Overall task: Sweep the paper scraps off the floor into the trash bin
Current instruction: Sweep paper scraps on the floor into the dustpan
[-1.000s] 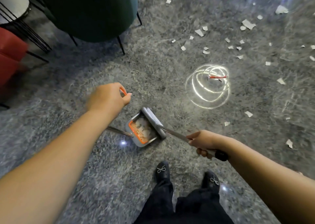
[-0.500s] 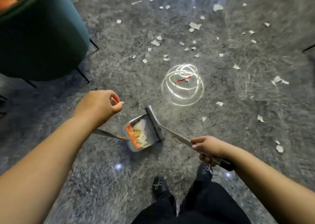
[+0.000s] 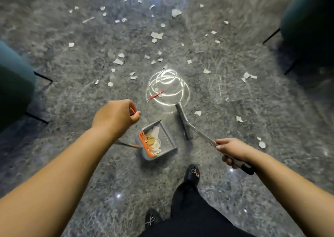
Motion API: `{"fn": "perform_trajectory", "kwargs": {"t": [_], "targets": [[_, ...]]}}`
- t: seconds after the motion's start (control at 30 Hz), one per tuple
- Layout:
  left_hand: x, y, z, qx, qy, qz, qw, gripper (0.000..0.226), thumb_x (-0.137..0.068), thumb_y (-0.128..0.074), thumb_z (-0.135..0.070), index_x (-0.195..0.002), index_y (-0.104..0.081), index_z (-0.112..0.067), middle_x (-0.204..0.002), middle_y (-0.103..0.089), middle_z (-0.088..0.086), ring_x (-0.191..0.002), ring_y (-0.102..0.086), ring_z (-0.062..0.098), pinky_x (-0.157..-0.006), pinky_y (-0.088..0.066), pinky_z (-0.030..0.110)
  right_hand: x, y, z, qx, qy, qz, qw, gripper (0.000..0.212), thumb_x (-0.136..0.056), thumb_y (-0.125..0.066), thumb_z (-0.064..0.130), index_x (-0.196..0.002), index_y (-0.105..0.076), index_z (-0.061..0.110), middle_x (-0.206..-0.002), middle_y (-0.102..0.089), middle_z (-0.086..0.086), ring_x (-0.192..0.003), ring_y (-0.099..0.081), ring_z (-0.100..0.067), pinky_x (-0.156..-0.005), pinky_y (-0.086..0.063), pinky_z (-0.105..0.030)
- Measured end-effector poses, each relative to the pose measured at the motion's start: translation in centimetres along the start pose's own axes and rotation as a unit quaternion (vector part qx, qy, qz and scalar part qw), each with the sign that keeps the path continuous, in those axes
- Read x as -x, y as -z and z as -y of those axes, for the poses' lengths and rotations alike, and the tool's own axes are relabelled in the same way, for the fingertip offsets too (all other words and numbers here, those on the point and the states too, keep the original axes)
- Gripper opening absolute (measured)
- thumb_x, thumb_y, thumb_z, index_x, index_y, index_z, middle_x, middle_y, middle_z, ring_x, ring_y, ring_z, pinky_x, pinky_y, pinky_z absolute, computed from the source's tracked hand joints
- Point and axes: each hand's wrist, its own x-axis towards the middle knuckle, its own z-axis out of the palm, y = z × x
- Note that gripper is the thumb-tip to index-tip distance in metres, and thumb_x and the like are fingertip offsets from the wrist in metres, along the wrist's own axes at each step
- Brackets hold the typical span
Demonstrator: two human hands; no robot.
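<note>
Scraps of paper [image 3: 156,35] litter the grey floor [image 3: 54,65] ahead of us. Our left hand [image 3: 115,116] grips the orange dustpan handle [image 3: 132,110]; our right hand [image 3: 233,149] clasps the broom [image 3: 184,123], just beside the part-filled dustpan [image 3: 157,141].

A single head-worn wide-angle view looks steeply down and forward over the person's own arms at the grey floor [image 3: 72,164]. The shoes [image 3: 193,173] lie near 6 o'clock, close beneath; scattered paper scraps [image 3: 156,35] recede toward 12 o'clock. Edges seem bent and blurred, perhaps by the lens.
</note>
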Motion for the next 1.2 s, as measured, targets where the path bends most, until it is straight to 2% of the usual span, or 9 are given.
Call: {"fn": "perform_trajectory", "kwargs": {"t": [0.2,0.33,0.4,0.5,0.7,0.83,1.0,1.1,1.2], "targets": [[-6.0,-1.6,-7.7,-0.028,-0.014,0.041,0.999,0.019,-0.089,-0.060,-0.044,-0.085,-0.064,-0.025,-0.084,-0.067,0.000,-0.077,-0.060,0.023,-0.057,-0.040,0.029,-3.5,8.0,1.5,0.007,-0.013,-0.038,0.999,0.023,-0.099,-0.045,0.012,-0.120,-0.054,0.011,-0.057,-0.044,-0.011,-0.030,-0.040,-0.015,-0.038,-0.033,-0.017],[-8.4,-2.6,-10.9,-0.056,-0.025,0.044,0.997,0.023,-0.091,-0.058,-0.044,-0.085,-0.064,-0.023,-0.083,-0.067,0.000,-0.077,-0.062,0.024,-0.054,-0.038,0.028,-6.7,11.6,2.6,0.033,-0.019,-0.045,0.998,0.015,-0.098,-0.044,0.008,-0.108,-0.054,0.003,-0.054,-0.042,-0.011,-0.029,-0.040,-0.016,-0.035,-0.033,-0.017],[-9.6,-2.7,-11.9,-0.065,-0.028,0.036,0.997,0.025,-0.091,-0.058,-0.045,-0.083,-0.064,-0.022,-0.081,-0.067,0.001,-0.075,-0.062,0.026,-0.054,-0.037,0.028,-8.0,12.5,3.0,0.051,-0.025,-0.048,0.997,0.011,-0.098,-0.042,0.007,-0.098,-0.052,0.005,-0.051,-0.042,-0.010,-0.030,-0.040,-0.017,-0.035,-0.032,-0.016],[-11.0,-2.7,-12.7,-0.065,-0.022,0.030,0.997,0.025,-0.089,-0.058,-0.047,-0.086,-0.065,-0.023,-0.086,-0.068,0.003,-0.080,-0.063,0.029,-0.059,-0.040,0.029,-9.6,12.8,3.4,0.079,-0.038,-0.036,0.996,0.012,-0.098,-0.041,0.009,-0.097,-0.053,0.007,-0.044,-0.044,-0.009,-0.036,-0.040,-0.018,-0.036,-0.031,-0.016],[-11.9,-3.0,-13.3,-0.076,-0.026,0.018,0.997,0.027,-0.089,-0.056,-0.048,-0.086,-0.065,-0.023,-0.082,-0.067,0.002,-0.075,-0.062,0.029,-0.056,-0.037,0.028,-10.3,10.4,3.8,0.126,-0.042,0.037,0.990,0.019,-0.100,-0.039,0.012,-0.112,-0.052,0.005,-0.033,-0.045,-0.004,-0.031,-0.041,-0.019,-0.036,-0.036,-0.018],[-12.3,-3.0,-12.2,-0.064,-0.030,0.016,0.997,0.026,-0.089,-0.057,-0.049,-0.085,-0.064,-0.024,-0.082,-0.066,0.002,-0.076,-0.062,0.028,-0.057,-0.040,0.029,-8.9,6.7,3.3,0.093,-0.047,0.083,0.991,0.018,-0.100,-0.039,0.015,-0.114,-0.050,0.012,-0.034,-0.043,-0.002,-0.032,-0.039,-0.017,-0.037,-0.037,-0.019],[-11.8,-2.6,-9.9,-0.041,-0.031,0.018,0.999,0.024,-0.088,-0.058,-0.050,-0.085,-0.063,-0.026,-0.084,-0.065,0.000,-0.074,-0.058,0.025,-0.059,-0.040,0.029,-5.8,1.5,3.4,0.063,-0.044,0.129,0.989,0.027,-0.100,-0.040,0.015,-0.125,-0.049,0.019,-0.049,-0.042,-0.004,-0.034,-0.040,-0.013,-0.038,-0.037,-0.017],[-10.4,-2.6,-8.4,-0.035,-0.029,0.016,0.999,0.024,-0.088,-0.057,-0.050,-0.084,-0.062,-0.026,-0.083,-0.065,-0.001,-0.071,-0.055,0.023,-0.058,-0.039,0.029,-4.4,-0.7,3.3,0.054,-0.046,0.119,0.990,0.032,-0.100,-0.042,0.014,-0.131,-0.047,0.020,-0.059,-0.044,-0.003,-0.031,-0.042,-0.008,-0.037,-0.037,-0.016],[-9.5,-2.4,-7.3,-0.028,-0.040,0.014,0.999,0.026,-0.088,-0.056,-0.049,-0.083,-0.062,-0.024,-0.083,-0.065,0.001,-0.075,-0.059,0.026,-0.059,-0.040,0.030,-3.6,-2.5,2.8,0.028,-0.076,0.109,0.991,0.033,-0.101,-0.042,0.015,-0.134,-0.043,0.018,-0.059,-0.047,-0.004,-0.033,-0.044,-0.009,-0.037,-0.037,-0.016]]}}
